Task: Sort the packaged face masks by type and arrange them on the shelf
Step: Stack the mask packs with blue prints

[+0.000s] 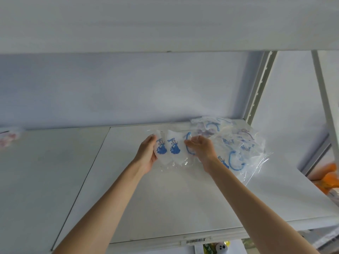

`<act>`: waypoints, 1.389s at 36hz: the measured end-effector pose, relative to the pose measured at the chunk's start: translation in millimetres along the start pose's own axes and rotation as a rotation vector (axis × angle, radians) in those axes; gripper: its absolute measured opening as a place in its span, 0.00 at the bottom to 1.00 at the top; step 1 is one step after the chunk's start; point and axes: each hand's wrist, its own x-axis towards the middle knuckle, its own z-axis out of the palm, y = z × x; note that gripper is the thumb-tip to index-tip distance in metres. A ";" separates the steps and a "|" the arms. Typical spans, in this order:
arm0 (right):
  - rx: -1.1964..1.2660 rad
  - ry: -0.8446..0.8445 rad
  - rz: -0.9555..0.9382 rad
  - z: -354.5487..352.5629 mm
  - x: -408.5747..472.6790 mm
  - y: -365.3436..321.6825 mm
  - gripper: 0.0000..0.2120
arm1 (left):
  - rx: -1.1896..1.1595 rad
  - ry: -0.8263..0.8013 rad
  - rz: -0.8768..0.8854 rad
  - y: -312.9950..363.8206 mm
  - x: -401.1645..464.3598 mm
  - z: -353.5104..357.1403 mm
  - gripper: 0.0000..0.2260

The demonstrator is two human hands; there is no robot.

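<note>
Two white face masks with a blue printed figure, each in a clear packet [171, 149], are held side by side just above the white shelf board [165, 198]. My left hand [147, 154] grips their left edge. My right hand [200, 149] pinches their right edge, by a blue ear loop. A loose pile of more packaged masks [236, 143] with blue print lies right of my hands, reaching toward the shelf's back right corner.
Another packet with reddish print [9, 138] lies at the far left of the shelf. A metal upright [260, 85] stands at the back right. Orange items [328, 178] sit beyond the right edge. A barcode label [195, 241] marks the front lip.
</note>
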 end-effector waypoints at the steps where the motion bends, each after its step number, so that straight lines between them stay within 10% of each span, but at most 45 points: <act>1: -0.009 -0.015 -0.009 -0.6 0.1 -0.2 0.08 | 0.039 -0.004 0.006 2.0 1.3 -0.4 0.16; 11: 0.166 0.065 -0.007 19.6 -16.5 -6.5 0.16 | -0.095 -0.178 -0.011 0.3 -3.3 8.5 0.27; 20: 0.086 0.030 -0.065 17.7 -13.0 8.2 0.23 | 0.220 0.068 0.138 -18.8 -3.8 20.9 0.05; 27: -1.176 0.211 -0.093 -88.6 0.8 9.1 0.32 | 0.231 0.101 0.223 -19.6 2.7 4.3 0.07; 31: -1.407 0.083 0.088 -119.1 -2.1 12.2 0.40 | 0.208 0.079 0.241 -21.6 5.5 3.0 0.13; 45: -0.882 0.422 -0.198 -114.4 9.2 22.4 0.24 | 0.212 0.065 0.294 -24.7 2.4 14.6 0.15; 50: -0.237 0.355 -0.127 -109.2 1.6 0.5 0.20 | 0.199 0.088 0.294 -27.4 2.0 16.9 0.16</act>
